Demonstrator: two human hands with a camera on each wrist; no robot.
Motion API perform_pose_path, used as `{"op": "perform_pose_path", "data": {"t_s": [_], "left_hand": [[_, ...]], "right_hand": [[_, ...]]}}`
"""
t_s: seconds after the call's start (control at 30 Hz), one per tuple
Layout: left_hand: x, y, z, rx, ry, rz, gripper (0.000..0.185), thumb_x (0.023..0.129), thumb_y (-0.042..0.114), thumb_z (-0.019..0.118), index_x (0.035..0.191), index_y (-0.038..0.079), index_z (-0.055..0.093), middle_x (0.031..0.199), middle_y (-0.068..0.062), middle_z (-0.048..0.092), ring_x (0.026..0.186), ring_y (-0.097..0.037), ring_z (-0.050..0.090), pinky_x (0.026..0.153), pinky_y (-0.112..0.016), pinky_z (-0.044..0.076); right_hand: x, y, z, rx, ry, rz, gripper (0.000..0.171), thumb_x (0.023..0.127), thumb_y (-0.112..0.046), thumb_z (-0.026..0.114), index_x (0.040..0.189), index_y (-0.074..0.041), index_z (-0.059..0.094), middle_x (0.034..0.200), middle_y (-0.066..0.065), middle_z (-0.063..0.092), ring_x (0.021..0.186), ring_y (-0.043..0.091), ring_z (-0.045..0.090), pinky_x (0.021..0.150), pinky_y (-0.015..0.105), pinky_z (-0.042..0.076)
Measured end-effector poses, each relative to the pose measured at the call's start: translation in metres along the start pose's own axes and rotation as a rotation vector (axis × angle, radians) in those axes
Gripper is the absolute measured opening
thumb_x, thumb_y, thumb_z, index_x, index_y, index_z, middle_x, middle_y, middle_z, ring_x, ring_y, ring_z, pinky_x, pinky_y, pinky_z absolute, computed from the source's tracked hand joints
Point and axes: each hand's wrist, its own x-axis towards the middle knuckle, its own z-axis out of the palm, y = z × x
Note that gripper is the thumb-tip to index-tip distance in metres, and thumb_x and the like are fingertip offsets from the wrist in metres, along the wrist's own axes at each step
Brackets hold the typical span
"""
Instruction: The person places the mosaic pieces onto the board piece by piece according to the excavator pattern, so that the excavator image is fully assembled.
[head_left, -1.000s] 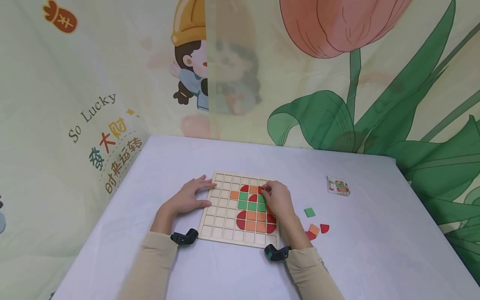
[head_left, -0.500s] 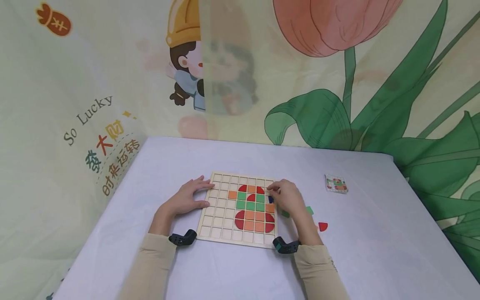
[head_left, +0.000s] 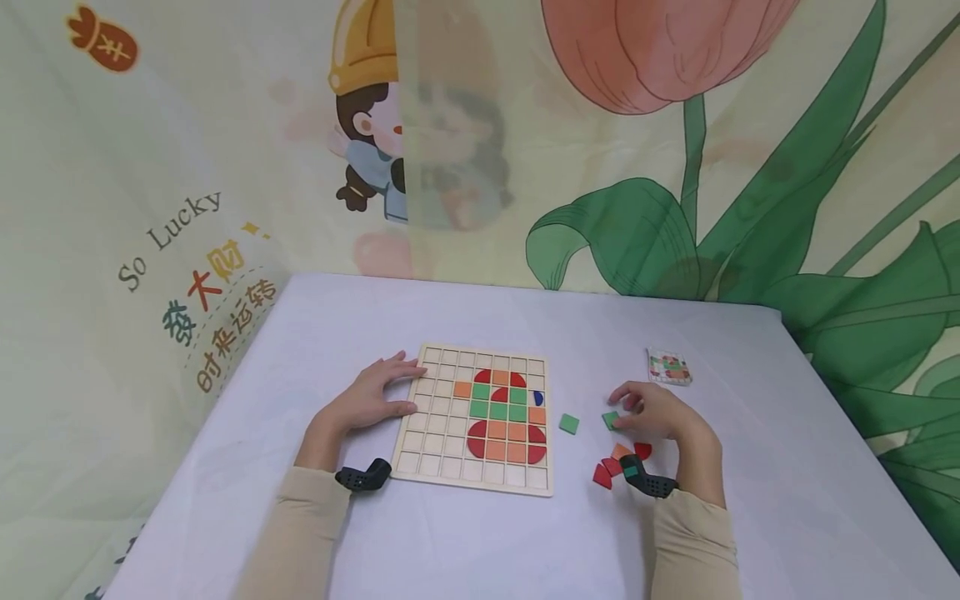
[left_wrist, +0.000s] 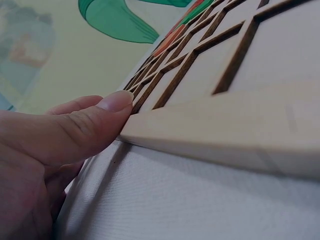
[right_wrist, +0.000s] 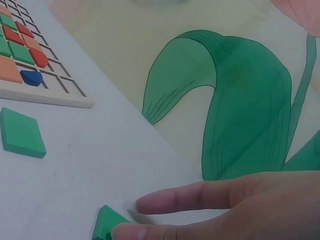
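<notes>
A wooden grid board [head_left: 442, 446] lies on the table, partly filled with red, orange and green pieces and a dark blue piece [head_left: 538, 398] near its right edge. My left hand [head_left: 367, 396] rests at the board's left edge. In the left wrist view its thumb [left_wrist: 95, 120] touches the board's rim [left_wrist: 215, 127]. Over a green square tile [head_left: 611, 421], right of the board, is my right hand [head_left: 656, 412]. In the right wrist view its thumb touches that tile, while the forefinger stays apart above the table. Another green tile [head_left: 569, 424] lies nearer the board.
Several red quarter-round pieces [head_left: 602, 476] and an orange square [head_left: 621, 451] lie near the right wrist. A small pattern card [head_left: 669, 367] sits farther back on the right. The white table [head_left: 465, 542] meets a printed backdrop [head_left: 465, 167] behind.
My right hand has left the board and moved right to the green tile. The red piece sits in the top-right of the pattern, and the blue piece is uncovered. The left hand stays put.
</notes>
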Motion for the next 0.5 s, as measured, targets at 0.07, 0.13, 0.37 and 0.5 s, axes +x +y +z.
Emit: {"op": "perform_pose_path", "data": {"t_s": [0.07, 0.13, 0.37, 0.5], "left_hand": [[0.000, 0.000, 0.000, 0.002, 0.001, 0.004, 0.061, 0.080, 0.031, 0.074, 0.136, 0.015, 0.053, 0.150, -0.011, 0.040, 0.146, -0.032, 0.020, 0.120, -0.052, 0.008], [-0.001, 0.000, 0.000, 0.005, 0.000, 0.009, 0.061, 0.080, 0.032, 0.074, 0.136, 0.015, 0.053, 0.150, -0.011, 0.040, 0.146, -0.033, 0.020, 0.120, -0.052, 0.008], [0.000, 0.000, 0.000, 0.001, -0.001, 0.000, 0.061, 0.080, 0.032, 0.074, 0.136, 0.016, 0.053, 0.150, -0.011, 0.040, 0.146, -0.033, 0.019, 0.120, -0.053, 0.008], [0.000, 0.000, 0.000, -0.005, 0.000, -0.002, 0.061, 0.080, 0.030, 0.074, 0.135, 0.015, 0.053, 0.150, -0.011, 0.040, 0.146, -0.032, 0.019, 0.120, -0.052, 0.008]], "right_hand": [[0.002, 0.001, 0.003, 0.008, 0.007, -0.005, 0.037, 0.080, -0.023, 0.076, 0.113, -0.016, 0.061, 0.107, 0.012, 0.055, 0.098, 0.026, 0.051, 0.073, 0.035, 0.054], [0.004, 0.002, 0.006, 0.004, 0.019, -0.012, 0.035, 0.080, -0.021, 0.076, 0.112, -0.016, 0.062, 0.104, 0.010, 0.055, 0.095, 0.025, 0.050, 0.071, 0.032, 0.052], [0.018, -0.010, 0.016, 0.027, 0.148, -0.036, 0.022, 0.084, -0.015, 0.072, 0.105, -0.011, 0.065, 0.097, 0.010, 0.058, 0.092, 0.024, 0.051, 0.079, 0.034, 0.051], [0.027, -0.023, 0.024, 0.016, 0.234, -0.034, 0.023, 0.084, -0.015, 0.072, 0.105, -0.009, 0.064, 0.103, 0.013, 0.060, 0.095, 0.026, 0.053, 0.087, 0.041, 0.053]]}}
